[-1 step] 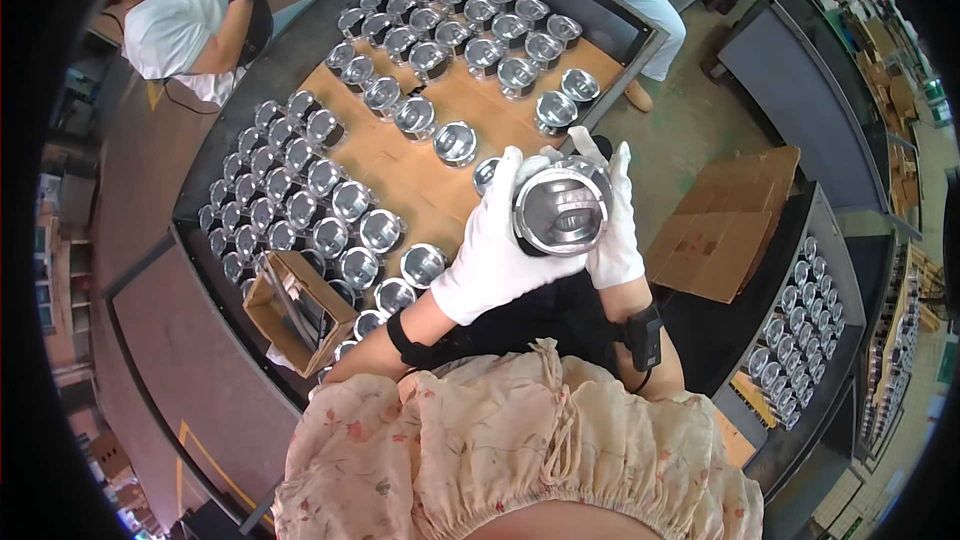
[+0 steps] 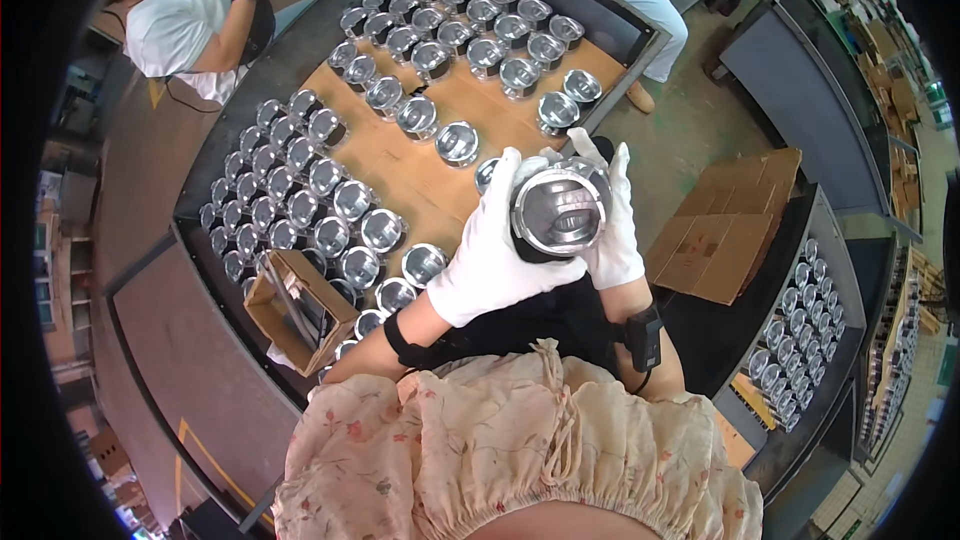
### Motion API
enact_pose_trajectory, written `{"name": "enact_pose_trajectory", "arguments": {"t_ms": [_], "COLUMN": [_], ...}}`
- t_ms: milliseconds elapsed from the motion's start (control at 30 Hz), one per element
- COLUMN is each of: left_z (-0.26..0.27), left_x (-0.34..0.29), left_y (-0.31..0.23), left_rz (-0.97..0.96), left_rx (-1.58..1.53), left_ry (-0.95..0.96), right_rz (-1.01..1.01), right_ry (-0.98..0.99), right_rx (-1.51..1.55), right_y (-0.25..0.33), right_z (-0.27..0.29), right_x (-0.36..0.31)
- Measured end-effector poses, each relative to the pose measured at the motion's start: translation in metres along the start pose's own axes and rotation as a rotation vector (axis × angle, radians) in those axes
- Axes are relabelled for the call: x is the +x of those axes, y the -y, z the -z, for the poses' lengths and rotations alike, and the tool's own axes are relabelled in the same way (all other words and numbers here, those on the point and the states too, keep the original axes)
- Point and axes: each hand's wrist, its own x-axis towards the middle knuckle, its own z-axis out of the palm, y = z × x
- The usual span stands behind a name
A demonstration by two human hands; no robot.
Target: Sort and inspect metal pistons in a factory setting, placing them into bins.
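Note:
Both my hands wear white gloves and hold one silvery metal piston up in front of my body. Its round crown, with a recess in it, faces up toward me on the piston (image 2: 560,212). My left hand (image 2: 488,265) wraps the left side and underside. Against the right side rests my right hand (image 2: 617,240), its fingers pointing away from me and partly hidden behind the piston. Beyond my hands, many similar pistons (image 2: 457,143) stand in rows on the brown board (image 2: 385,162) of a dark-walled table. One of them is partly covered by my left fingers.
A small open cardboard box (image 2: 335,323) with a tool-like item inside sits at the table's near left corner. At right, a cardboard sheet (image 2: 725,230) leans near another bin of pistons (image 2: 795,330). One person (image 2: 185,25) is at far left; another's legs (image 2: 655,20) show behind the table.

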Motion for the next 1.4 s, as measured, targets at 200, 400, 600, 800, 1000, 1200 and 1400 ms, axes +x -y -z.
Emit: {"name": "enact_pose_trajectory", "arguments": {"t_ms": [200, 400, 600, 800, 1000, 1200, 1400], "left_z": [0.032, 0.09, 0.094, 0.049, 0.04, 0.088, 0.184], "left_x": [0.013, 0.015, 0.007, -0.012, -0.021, -0.022, -0.041], "left_y": [0.002, 0.084, 0.168, 0.212, 0.214, 0.2, 0.254], "left_rz": [0.176, 0.47, 0.705, 0.792, 0.813, 0.717, 0.984], "left_rx": [0.335, 0.375, 0.905, 0.9, 0.852, 1.068, 0.99], "left_ry": [0.06, 0.163, 0.368, 0.412, 0.406, -0.148, 0.005], "right_rz": [-0.078, 0.1, 0.527, 0.509, 0.54, 0.549, 0.588], "right_ry": [0.071, 0.091, 0.043, 0.078, 0.091, 0.104, 0.104], "right_rx": [-0.277, -0.778, -1.712, -1.735, -1.73, -1.692, -1.654], "right_y": [-0.019, -0.051, -0.07, -0.068, -0.068, -0.067, -0.072], "right_z": [-0.005, 0.025, 0.079, 0.079, 0.079, 0.085, 0.08], "right_x": [0.004, 0.026, 0.036, 0.034, 0.036, 0.037, 0.036]}}
